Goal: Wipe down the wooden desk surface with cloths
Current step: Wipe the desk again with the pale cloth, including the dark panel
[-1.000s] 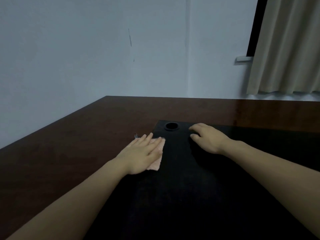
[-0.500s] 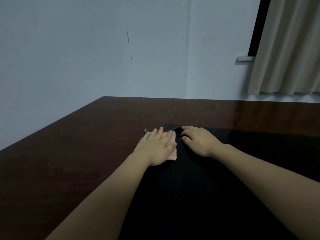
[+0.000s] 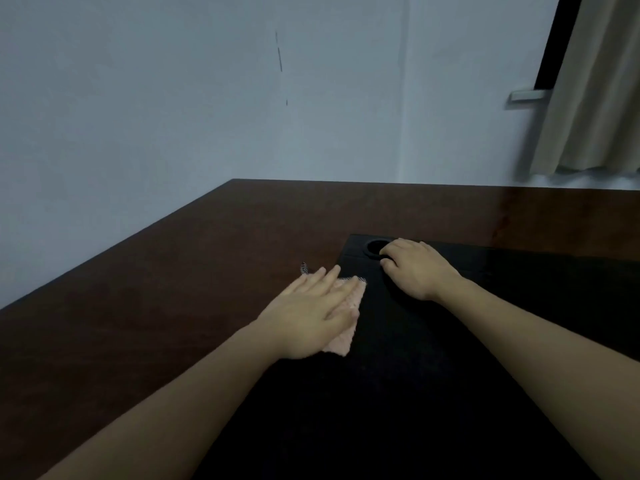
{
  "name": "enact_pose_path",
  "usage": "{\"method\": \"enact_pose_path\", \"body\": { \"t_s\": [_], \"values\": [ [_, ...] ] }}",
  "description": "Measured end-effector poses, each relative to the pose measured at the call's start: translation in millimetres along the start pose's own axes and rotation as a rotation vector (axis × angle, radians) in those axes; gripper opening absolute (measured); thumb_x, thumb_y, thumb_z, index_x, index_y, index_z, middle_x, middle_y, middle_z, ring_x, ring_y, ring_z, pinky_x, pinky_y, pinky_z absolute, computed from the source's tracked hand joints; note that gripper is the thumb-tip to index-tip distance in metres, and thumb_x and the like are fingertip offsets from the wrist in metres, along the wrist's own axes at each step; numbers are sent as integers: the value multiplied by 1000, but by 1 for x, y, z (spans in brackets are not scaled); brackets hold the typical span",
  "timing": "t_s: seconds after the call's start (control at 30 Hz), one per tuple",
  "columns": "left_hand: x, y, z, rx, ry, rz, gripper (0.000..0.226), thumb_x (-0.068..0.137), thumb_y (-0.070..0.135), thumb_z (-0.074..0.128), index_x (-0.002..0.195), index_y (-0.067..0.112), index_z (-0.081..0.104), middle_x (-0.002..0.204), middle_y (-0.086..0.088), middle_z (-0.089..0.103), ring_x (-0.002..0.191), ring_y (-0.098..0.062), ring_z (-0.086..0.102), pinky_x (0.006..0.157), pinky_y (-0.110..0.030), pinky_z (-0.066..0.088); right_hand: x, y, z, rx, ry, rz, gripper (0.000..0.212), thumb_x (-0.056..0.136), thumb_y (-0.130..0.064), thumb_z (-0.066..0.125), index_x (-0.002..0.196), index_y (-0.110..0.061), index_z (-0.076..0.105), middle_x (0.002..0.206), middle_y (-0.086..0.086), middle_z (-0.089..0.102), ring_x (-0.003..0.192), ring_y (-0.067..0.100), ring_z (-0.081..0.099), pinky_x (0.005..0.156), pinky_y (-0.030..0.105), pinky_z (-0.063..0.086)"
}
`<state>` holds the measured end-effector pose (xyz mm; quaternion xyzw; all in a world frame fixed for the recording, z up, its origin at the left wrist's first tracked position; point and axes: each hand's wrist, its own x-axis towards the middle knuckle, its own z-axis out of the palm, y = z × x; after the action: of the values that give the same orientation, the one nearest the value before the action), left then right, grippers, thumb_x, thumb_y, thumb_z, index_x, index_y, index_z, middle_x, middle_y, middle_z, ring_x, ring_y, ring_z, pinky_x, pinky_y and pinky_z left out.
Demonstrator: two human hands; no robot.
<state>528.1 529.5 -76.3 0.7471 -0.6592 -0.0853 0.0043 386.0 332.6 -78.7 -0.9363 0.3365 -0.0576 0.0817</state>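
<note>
— Where the dark wooden desk (image 3: 145, 306) meets the black mat (image 3: 433, 393), what is the left hand (image 3: 311, 317) doing?

— It lies flat, palm down, with its fingers straight and together, pressing a pale pink cloth (image 3: 346, 323) onto the surface. The cloth sits across the mat's left edge, partly on the wood and partly on the black, and it shows mostly to the right of the hand and below it.

— And the right hand (image 3: 415, 268)?

— It rests on the far left corner of the mat, just right of the cloth but apart from the left hand. Its fingers are curled downward beside a round black hole (image 3: 375, 245) in the mat. A dark cloth may be bunched under them, but black on black in this dim light, I cannot tell whether that hand grasps anything.

— Anything else on the desk?

— A small speckled scrap (image 3: 304, 268) peeks out just beyond the left fingertips, possibly a corner of the cloth. The wood runs left and far to a plain grey-blue wall (image 3: 173, 98), which bears a thin dark mark (image 3: 279, 57).

— What is over on the right?

— A beige curtain (image 3: 602, 91) hangs at the far right, with a dark window frame (image 3: 554, 39) at its left edge.
</note>
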Motion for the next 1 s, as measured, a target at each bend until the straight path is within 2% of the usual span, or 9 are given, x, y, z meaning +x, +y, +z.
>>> {"method": "enact_pose_path", "body": {
  "t_s": [0.2, 0.3, 0.43, 0.53, 0.6, 0.7, 0.87, 1.0],
  "values": [
    [71, -17, -10, 3, 43, -208, 61, 105, 59, 12, 160, 39, -3, 170, -1, -9, 156, -20, -9, 126, -40, -5, 2, 2, 1, -8, -1, -15, 45, 109, -35, 31, 148, -19, 45, 156, 2, 42, 148, 21, 31, 122, 44, 22],
    [85, -11, -11, 9, 53, -249, 61, 106, 56, 11, 161, 36, -2, 170, -3, -8, 156, -21, -8, 125, -40, -4, 0, 3, 1, -6, -9, -39, 48, 109, -35, 28, 155, -24, 36, 165, -3, 29, 154, 20, 20, 124, 44, 14],
    [65, -3, -9, 26, 28, -171, 61, 105, 59, 8, 161, 37, -4, 170, -3, -10, 156, -20, -10, 126, -41, -5, -1, 3, 1, -35, -95, -58, 53, 110, -41, 19, 162, -36, 9, 170, -9, -2, 157, 20, 3, 126, 45, 4],
    [29, -5, -4, 16, 18, -48, 59, 104, 62, 8, 159, 44, -6, 169, 5, -13, 154, -13, -16, 126, -38, -8, 1, 2, -1, -64, -152, -41, 55, 109, -50, 13, 161, -40, 0, 169, -8, -9, 157, 20, -4, 126, 46, 0],
    [8, -12, -4, 10, 4, -7, 59, 103, 64, 8, 157, 48, -8, 167, 10, -15, 152, -9, -19, 124, -33, -11, 2, 1, -2, -77, -179, -36, 57, 107, -56, 12, 160, -42, -3, 169, -6, -12, 157, 20, -7, 126, 48, -2],
    [4, -31, -8, 15, -20, -49, 59, 102, 64, 9, 156, 49, -8, 167, 11, -16, 152, -8, -18, 122, -30, -12, 3, 2, -2, -89, -197, -29, 59, 105, -60, 12, 159, -45, -5, 169, -3, -15, 156, 20, -10, 126, 48, -3],
    [55, -47, -14, 40, 10, -205, 61, 104, 61, 9, 160, 41, -6, 169, 0, -11, 156, -21, -10, 125, -41, -4, 2, 2, -2, -80, -202, -11, 58, 105, -62, 12, 159, -47, -4, 169, -1, -15, 156, 21, -11, 125, 49, -4],
    [78, -35, -16, 25, 26, -271, 60, 106, 56, 11, 161, 37, -4, 170, -5, -9, 156, -23, -8, 125, -43, -4, 2, 1, -3, -75, -208, -1, 58, 104, -62, 13, 158, -49, -3, 169, -1, -14, 156, 21, -11, 125, 49, -5]
  ]
}}
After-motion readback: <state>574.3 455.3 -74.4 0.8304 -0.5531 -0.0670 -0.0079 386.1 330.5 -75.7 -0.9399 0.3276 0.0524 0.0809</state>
